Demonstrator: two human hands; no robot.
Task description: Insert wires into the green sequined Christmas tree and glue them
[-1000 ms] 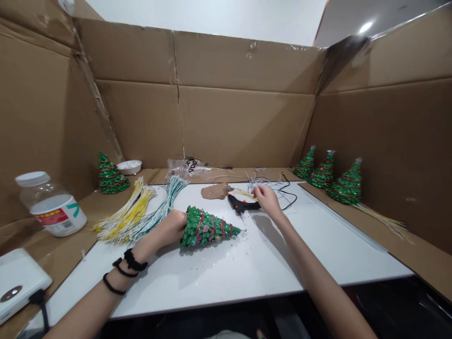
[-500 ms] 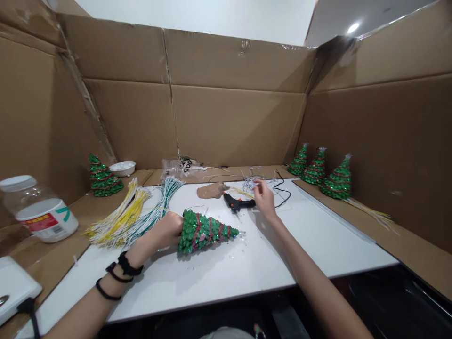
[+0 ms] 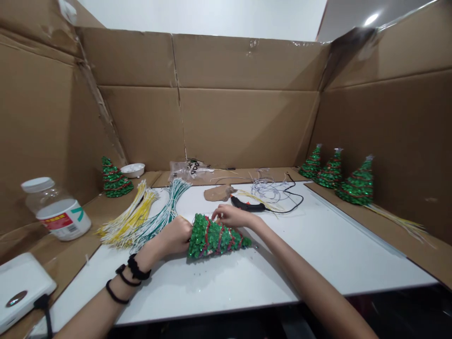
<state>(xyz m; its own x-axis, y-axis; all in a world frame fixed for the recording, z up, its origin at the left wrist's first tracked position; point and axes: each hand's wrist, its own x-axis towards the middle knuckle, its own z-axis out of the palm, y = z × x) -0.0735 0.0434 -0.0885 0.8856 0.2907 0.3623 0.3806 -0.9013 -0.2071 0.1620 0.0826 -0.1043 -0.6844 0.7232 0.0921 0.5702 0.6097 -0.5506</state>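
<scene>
A green sparkling cone-shaped tree (image 3: 219, 239) with red garland lies on its side over the white board (image 3: 339, 254), its tip to the right. My left hand (image 3: 179, 234) is closed at its wide base, fingers partly inside it. My right hand (image 3: 228, 215) is at the upper side of the tree, its bent fingers near the garland; whether they hold anything is too small to tell. A black glue gun (image 3: 248, 205) lies behind my right hand, beside a brown cardboard piece (image 3: 217, 192).
Yellow (image 3: 132, 219) and green-white wire bundles (image 3: 171, 202) lie left. Three trees (image 3: 356, 183) stand right, one tree (image 3: 115, 179) left near a white bowl (image 3: 133, 170). A jar (image 3: 60, 212) and white device (image 3: 23, 292) sit far left. Thin wires (image 3: 266, 188) and cardboard walls (image 3: 243, 122) are behind.
My right hand has moved left and down from beside the glue gun's handle to the tree. The glue gun looks slightly turned. The camera view has shifted a little.
</scene>
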